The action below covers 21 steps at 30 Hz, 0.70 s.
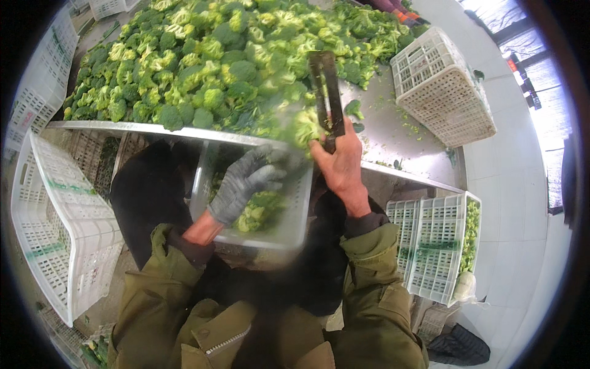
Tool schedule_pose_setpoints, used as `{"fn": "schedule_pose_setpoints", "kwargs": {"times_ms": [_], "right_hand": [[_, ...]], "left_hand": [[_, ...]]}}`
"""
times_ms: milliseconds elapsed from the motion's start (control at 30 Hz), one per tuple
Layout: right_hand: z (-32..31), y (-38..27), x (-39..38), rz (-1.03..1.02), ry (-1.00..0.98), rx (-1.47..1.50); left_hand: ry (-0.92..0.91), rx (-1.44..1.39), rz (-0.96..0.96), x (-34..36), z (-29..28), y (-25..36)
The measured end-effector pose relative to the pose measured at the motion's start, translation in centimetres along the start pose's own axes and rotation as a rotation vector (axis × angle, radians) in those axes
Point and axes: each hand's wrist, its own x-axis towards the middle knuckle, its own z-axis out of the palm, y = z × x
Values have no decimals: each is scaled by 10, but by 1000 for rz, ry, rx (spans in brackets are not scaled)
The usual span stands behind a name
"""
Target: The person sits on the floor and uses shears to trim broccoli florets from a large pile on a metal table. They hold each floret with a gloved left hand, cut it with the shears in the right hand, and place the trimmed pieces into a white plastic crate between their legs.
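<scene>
1. Nearest, two olive sleeves (153,301) are extended forward on either side of the lap; both cuffs are best kept clear of the tub and the tool.
2. A white tub (300,206) is set between the arms, and loose broccoli pieces (261,212) are contained in it. Good work would be helped by its being kept close below the hands, so that dropped pieces are caught.
3. The gloved left hand (236,187) is held over the tub, its fingers loosely bent and parted from the thumb; nothing is seen between them, though the palm is hidden. If a floret is to be steadied, it should be held by its underside, with the fingertips kept away from the tool.
4. By the bare right hand (342,163), a dark slotted tool (334,98) is firmly grasped, its long end pointed toward the heap. A firm grip and small, controlled strokes would be advised.
5. Beside the right thumb a blurred broccoli floret (305,127) is seen; whether it is pinched there or merely lies behind cannot be told.
6. Beyond, a broad broccoli heap (203,74) is spread on a metal table (430,157); pieces are best taken from its near edge.
7. To the right, a white crate (439,77) is stood on the tabletop, where elbow room should be watched.
</scene>
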Motion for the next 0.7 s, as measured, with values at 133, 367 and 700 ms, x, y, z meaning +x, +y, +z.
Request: {"fn": "schedule_pose_setpoints", "kwargs": {"times_ms": [133,367,700], "right_hand": [[12,-32,-33,-278,-105,-41],[21,-31,-48,-21,-117,82],[1,-21,-51,502,-195,398]], "left_hand": [[60,-70,37,0,3,1],[142,-64,-17,-2,-4,-4],[-63,58,-80,-4,-28,8]]}}
